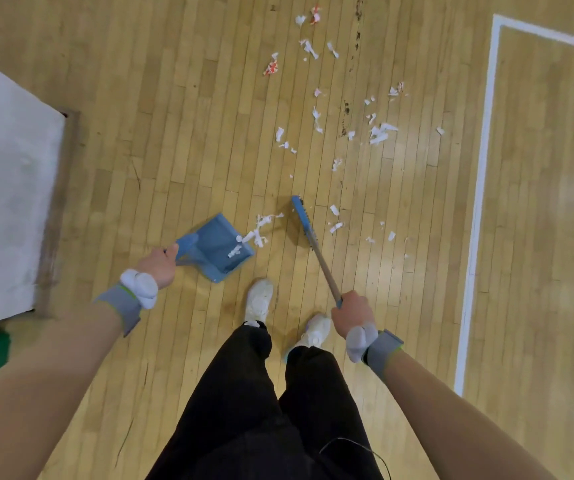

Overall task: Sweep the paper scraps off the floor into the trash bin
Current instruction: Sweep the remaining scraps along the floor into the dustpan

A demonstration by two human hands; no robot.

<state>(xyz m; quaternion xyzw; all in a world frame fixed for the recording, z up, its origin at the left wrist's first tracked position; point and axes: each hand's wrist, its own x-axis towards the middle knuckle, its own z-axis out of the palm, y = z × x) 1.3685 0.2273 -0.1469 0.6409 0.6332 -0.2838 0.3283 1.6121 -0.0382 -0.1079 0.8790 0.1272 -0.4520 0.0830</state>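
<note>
Right hand (351,315) closed around the end of the broom handle (325,270); blue broom head (304,223) on the floor, just right of the nearest clump of paper scraps (261,230). Left hand (161,263) closed on the handle of the blue dustpan (219,247), whose mouth faces right toward the broom. A few white scraps lie inside the pan already; the clump sits at its lip.

Step in hand, as judged: draw the clump into the pan. Best done with the pan lip pressed flat to the wooden floor (174,133) so scraps do not slide under, and short low strokes leftward, since light paper flutters away from a fast stroke.

Most scraps lie well apart from the pan: a small group just right of the broom head, a wider scatter farther ahead, including red-printed pieces (271,65). Task looks early.

Room: open floor ahead and right, crossed by a white painted line (483,168). A white mat (5,168) borders the left, near the dustpan hand. The person's shoes (259,299) stand just behind the pan. No trash bin in view.
</note>
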